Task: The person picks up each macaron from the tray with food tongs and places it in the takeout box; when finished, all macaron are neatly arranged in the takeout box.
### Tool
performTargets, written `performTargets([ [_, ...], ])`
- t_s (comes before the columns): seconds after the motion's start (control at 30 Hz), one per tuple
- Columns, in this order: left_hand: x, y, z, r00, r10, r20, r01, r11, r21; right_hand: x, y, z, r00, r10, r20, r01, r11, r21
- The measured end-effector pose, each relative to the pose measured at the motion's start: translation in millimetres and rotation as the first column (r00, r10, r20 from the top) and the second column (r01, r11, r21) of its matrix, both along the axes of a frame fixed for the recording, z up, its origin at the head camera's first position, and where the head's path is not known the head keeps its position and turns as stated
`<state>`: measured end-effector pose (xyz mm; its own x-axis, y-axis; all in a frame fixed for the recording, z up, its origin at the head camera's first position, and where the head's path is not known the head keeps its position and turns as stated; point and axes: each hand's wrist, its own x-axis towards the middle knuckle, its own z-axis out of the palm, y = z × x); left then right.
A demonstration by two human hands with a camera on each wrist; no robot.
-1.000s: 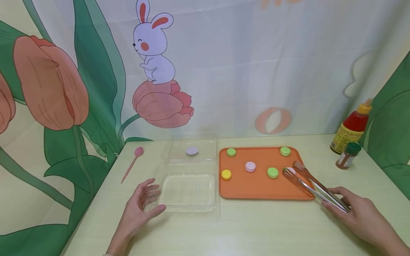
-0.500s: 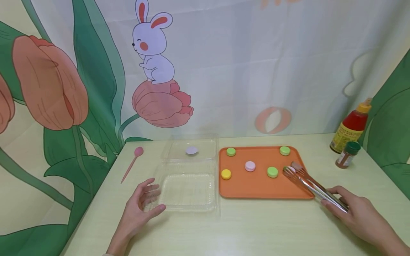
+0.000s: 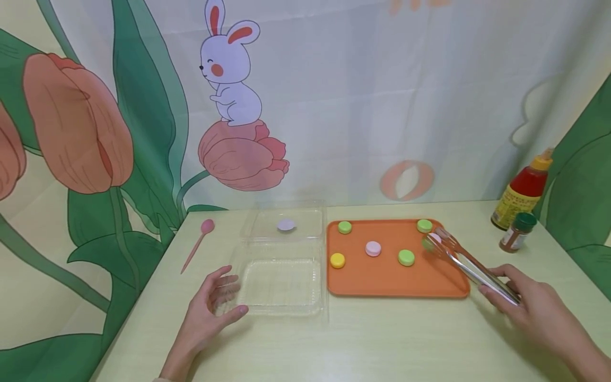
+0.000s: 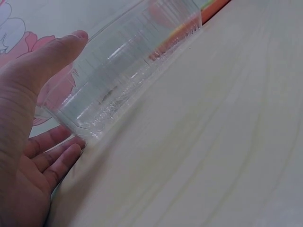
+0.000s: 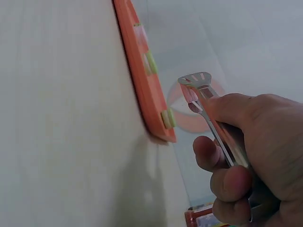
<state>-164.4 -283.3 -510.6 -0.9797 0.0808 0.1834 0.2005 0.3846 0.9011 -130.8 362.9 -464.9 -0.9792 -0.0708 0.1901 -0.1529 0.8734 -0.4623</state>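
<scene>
My right hand [image 3: 539,310] grips metal tongs [image 3: 477,273] by the handle. The tong heads pinch a pink macaron [image 3: 434,239] above the right side of the orange tray [image 3: 372,284]; in the right wrist view this macaron [image 5: 190,93] shows between the heads, raised over the tray level. On the tray sit several green macarons [image 3: 406,258], a pink one [image 3: 373,248] and a yellow one [image 3: 337,260]. My left hand [image 3: 207,310] holds nothing; its relaxed fingers curve at the left wall of a clear plastic box [image 3: 281,310], fingertips right at its corner in the left wrist view.
The clear box's lid [image 3: 258,225] is folded back, with a pale lilac round piece [image 3: 286,225] in it. A pink spoon [image 3: 198,241] lies at the back left. A red sauce bottle [image 3: 522,191] and a green-capped spice jar [image 3: 517,233] stand at the back right.
The tongs have closed around the pink macaron, and my right hand has lifted it up from the tray. My left hand stays in place.
</scene>
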Motion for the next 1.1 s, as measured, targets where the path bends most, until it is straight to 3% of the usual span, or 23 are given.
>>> performTargets([
  [0.2,-0.2,-0.2,-0.6,1.000,0.000,0.001,0.000,1.000,0.000,-10.2,-14.5,21.2,0.993,0.066,-0.096,-0.068,0.998,-0.017],
  [0.5,-0.7,1.4,0.5,1.000,0.003,0.020,-0.003,1.000,-0.002,-33.4,-54.9,58.4,0.986,0.164,-0.030,-0.165,0.984,-0.068],
  [0.7,0.5,2.3,2.2,1.000,0.007,0.024,-0.007,1.000,0.001,-47.5,-92.0,73.4,0.961,0.267,-0.073,-0.276,0.951,-0.141],
  [0.9,0.8,2.3,2.1,1.000,0.005,0.021,-0.005,1.000,0.011,-58.6,-127.5,83.1,0.935,0.351,-0.051,-0.353,0.905,-0.236],
  [1.1,0.7,2.2,1.7,1.000,-0.001,0.015,0.001,1.000,0.012,-66.4,-159.0,88.5,0.912,0.399,-0.098,-0.411,0.885,-0.220],
])
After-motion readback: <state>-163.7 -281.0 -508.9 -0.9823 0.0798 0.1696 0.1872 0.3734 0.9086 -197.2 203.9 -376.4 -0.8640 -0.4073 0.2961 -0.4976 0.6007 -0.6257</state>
